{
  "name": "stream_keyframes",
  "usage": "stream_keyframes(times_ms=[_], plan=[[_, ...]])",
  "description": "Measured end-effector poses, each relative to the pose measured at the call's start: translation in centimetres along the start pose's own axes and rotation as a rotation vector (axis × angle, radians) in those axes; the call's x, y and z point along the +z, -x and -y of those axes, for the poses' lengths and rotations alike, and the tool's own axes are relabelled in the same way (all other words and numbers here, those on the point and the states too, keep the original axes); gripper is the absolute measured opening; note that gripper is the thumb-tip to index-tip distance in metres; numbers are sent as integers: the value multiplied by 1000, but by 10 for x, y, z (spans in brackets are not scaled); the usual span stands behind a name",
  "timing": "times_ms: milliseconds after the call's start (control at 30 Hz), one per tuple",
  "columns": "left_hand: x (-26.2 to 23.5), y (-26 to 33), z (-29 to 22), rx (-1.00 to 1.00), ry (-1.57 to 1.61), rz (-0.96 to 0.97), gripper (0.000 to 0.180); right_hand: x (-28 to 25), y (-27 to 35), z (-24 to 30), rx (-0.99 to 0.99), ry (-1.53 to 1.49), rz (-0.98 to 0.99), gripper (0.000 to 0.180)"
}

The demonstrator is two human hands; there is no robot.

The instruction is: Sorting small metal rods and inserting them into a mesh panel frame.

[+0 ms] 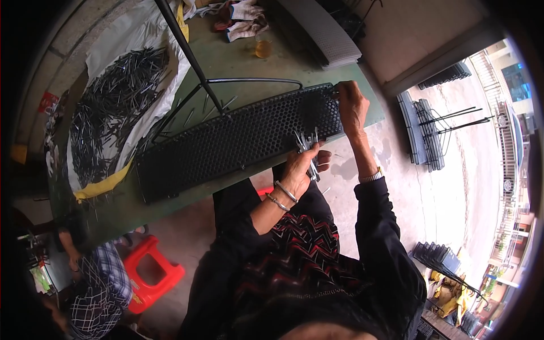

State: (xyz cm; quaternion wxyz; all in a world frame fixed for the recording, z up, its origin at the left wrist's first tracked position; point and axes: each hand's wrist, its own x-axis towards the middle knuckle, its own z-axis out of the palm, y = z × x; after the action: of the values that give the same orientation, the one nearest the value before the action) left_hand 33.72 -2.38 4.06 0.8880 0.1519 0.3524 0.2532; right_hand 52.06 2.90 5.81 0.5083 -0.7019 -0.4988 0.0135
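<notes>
A long black perforated metal panel [226, 139] lies slantwise along the near edge of the green table, with thin black rods [195, 68] rising from its far side. Just below the panel's near edge, toward its right end, my left hand [300, 164] is closed round a bunch of thin metal strips [310, 148], their ends poking out above and below the fingers. At the panel's right end my right hand [353, 109] has its fingers pinched together by the far corner. Whatever sits between those fingertips is too small and dark to make out.
Left on the table, a white sack [127, 141] holds a heap of dark metal strips [113, 96]. Behind lie gloves [246, 22], an amber cup [262, 49] and stacked grey panels [326, 37]. A red stool [170, 275] and another person [102, 283] are lower left; racks [422, 133] stand right.
</notes>
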Motion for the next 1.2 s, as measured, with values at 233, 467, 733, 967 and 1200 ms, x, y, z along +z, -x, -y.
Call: stream_keyframes(times_ms=[233, 467, 733, 967, 1200], plan=[[1, -1, -2, 7, 59, 70, 23, -5, -3, -2, -43, 166, 114, 11], [0, 2, -6, 50, 55, 76, 23, -4, -9, -1, -128, 372, 113, 11], [0, 2, -6, 93, 63, 42, 22, -11, -10, -3, -270, 342, 225, 11], [-4, 3, -7, 66, 56, 27, 20, -2, 2, -2, -113, 503, 210, 18], [-3, 5, -12, 129, 63, -25, 15, -27, 18, 34, 145, 64, 513, 26]])
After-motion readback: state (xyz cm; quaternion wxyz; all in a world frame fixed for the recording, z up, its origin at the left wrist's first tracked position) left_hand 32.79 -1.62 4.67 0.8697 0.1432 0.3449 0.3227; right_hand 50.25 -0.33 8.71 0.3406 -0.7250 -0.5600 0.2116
